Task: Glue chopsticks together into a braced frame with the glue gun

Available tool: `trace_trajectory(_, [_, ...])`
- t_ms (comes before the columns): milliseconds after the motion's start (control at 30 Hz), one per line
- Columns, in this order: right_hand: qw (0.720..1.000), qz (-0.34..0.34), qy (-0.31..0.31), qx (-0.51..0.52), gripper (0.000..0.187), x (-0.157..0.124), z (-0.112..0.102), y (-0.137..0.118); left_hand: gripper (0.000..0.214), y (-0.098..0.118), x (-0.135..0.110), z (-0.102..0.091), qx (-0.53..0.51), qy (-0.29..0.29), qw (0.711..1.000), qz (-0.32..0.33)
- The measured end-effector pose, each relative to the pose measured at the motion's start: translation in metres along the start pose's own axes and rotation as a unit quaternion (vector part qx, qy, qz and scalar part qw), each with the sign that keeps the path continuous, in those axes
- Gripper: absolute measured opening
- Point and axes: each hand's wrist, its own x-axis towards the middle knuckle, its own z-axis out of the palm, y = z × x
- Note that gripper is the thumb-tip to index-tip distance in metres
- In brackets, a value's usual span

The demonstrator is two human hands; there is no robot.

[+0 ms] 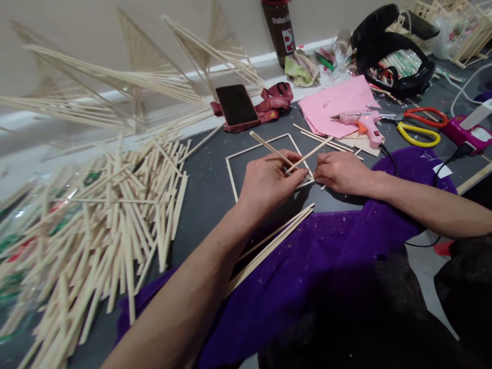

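Note:
A four-sided frame of thin wooden sticks (231,178) lies flat on the dark table. Over its right part, my left hand (265,177) is closed around two wooden sticks; one stick (317,150) points up to the right, the other (261,139) up to the left. Pressed together at the frame's near right corner are the fingertips of my right hand (342,171); the hand partly hides that corner. Several loose sticks (277,241) rest on the purple cloth (307,251) near my left forearm.
A big pile of sticks (126,215) covers the left side. Behind the frame are a phone (237,106) and a red lanyard (274,102). A pink glue gun (365,123) rests on pink sheets (334,102), with scissors (418,134) farther right. Stick structures (96,72) stand along the wall.

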Motion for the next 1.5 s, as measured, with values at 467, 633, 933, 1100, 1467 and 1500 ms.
trace_trajectory(467, [1.000,0.014,-0.012,0.011,0.028,-0.002,-0.005,-0.003,0.014,0.008,0.000,-0.005,0.016,0.019,1.000,-0.012])
trace_trajectory(633, [0.995,0.025,0.063,0.069,0.027,-0.008,-0.028,0.012,0.016,0.007,0.000,-0.004,0.029,0.007,1.000,0.002])
trace_trajectory(933, [0.904,0.350,0.247,0.014,0.027,-0.058,-0.074,0.091,0.018,0.008,0.000,-0.007,0.046,-0.005,0.999,0.023])
trace_trajectory(1100, [0.904,0.417,0.089,-0.022,0.038,-0.036,-0.056,0.094,0.018,0.004,0.001,-0.006,0.037,0.008,0.999,0.038])
trace_trajectory(1467, [0.801,0.323,0.229,0.450,0.026,-0.025,-0.058,0.082,0.013,0.009,0.000,-0.007,0.022,0.002,0.999,0.028])
trace_trajectory(1500, [0.795,0.298,0.235,0.473,0.029,-0.025,-0.059,0.080,0.013,0.009,0.000,-0.007,0.020,0.001,0.999,0.026])
